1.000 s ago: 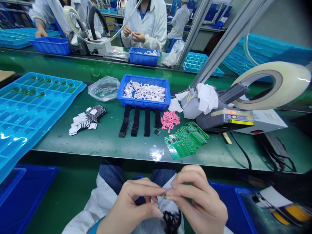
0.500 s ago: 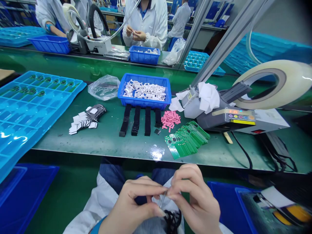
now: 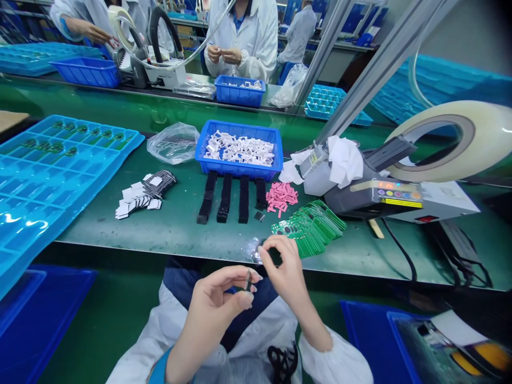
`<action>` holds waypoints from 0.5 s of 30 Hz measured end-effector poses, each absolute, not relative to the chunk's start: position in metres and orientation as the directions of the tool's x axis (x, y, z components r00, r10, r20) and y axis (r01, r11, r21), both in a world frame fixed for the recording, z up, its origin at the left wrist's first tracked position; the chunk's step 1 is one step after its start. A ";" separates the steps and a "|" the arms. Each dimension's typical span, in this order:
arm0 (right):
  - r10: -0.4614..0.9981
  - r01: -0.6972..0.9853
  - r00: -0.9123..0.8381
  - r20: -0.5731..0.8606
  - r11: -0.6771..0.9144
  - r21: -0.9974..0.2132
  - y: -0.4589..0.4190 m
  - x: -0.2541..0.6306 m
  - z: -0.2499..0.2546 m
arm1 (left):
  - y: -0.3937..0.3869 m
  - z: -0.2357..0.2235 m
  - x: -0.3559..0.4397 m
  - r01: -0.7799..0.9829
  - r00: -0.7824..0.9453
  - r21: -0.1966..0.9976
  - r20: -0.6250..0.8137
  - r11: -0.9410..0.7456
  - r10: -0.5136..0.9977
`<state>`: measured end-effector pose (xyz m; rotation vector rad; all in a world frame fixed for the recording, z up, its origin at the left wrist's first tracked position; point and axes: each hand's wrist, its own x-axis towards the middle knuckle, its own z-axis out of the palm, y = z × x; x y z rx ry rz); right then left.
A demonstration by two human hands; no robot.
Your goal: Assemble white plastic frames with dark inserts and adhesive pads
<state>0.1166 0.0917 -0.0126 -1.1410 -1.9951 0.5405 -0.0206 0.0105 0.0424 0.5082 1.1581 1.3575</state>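
My left hand (image 3: 218, 298) is above my lap, pinching a small thin plate (image 3: 248, 280) edge-on between thumb and fingers. The plate looks grey and glassy; its kind does not show. Up and to the right, my right hand (image 3: 285, 266) is at the bench's front edge with thumb and forefinger pinched together. Whatever sits between those fingertips is too small to make out. Close by them lies a shiny clear patch of film (image 3: 253, 248) on the bench. Just behind the right hand is a fanned stack of green circuit boards (image 3: 316, 229).
Pink strips (image 3: 281, 197), black strip stacks (image 3: 243, 200) and white-and-black squares (image 3: 140, 194) lie on the bench. Behind them stands a blue bin (image 3: 202, 154) of white plastic parts. A blue tray (image 3: 36, 176) is at left, a tape dispenser (image 3: 372, 197) at right. Co-workers sit opposite.
My hands have come apart. The right moved up and forward to the bench edge; the left shifted slightly up and left, keeping the thin plate.
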 end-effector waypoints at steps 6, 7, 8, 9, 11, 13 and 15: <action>0.707 0.546 -0.420 0.569 0.698 -0.463 0.090 0.114 -0.036 | 0.002 0.031 -0.022 -0.400 -0.209 0.901 -0.265 0.165 0.941; 0.669 0.512 -0.464 0.580 0.737 -0.441 0.088 0.117 -0.036 | 0.001 0.030 -0.022 -0.392 -0.211 0.907 -0.249 0.152 0.945; 0.640 0.481 -0.500 0.583 0.766 -0.428 0.087 0.120 -0.035 | 0.001 0.030 -0.022 -0.390 -0.214 0.910 -0.240 0.143 0.947; 0.622 0.458 -0.526 0.580 0.782 -0.424 0.087 0.122 -0.033 | 0.002 0.031 -0.022 -0.394 -0.210 0.908 -0.241 0.143 0.948; 0.611 0.437 -0.546 0.573 0.791 -0.428 0.086 0.128 -0.023 | 0.005 0.034 -0.023 -0.442 -0.163 0.881 -0.265 0.170 0.950; 0.632 0.380 -0.546 0.551 0.772 -0.509 0.086 0.133 -0.006 | 0.008 0.037 -0.025 -0.533 -0.025 0.808 -0.312 0.252 0.950; 0.646 0.221 -0.574 0.503 0.714 -0.664 0.085 0.136 0.016 | 0.009 0.037 -0.027 -0.592 0.175 0.713 -0.342 0.376 0.923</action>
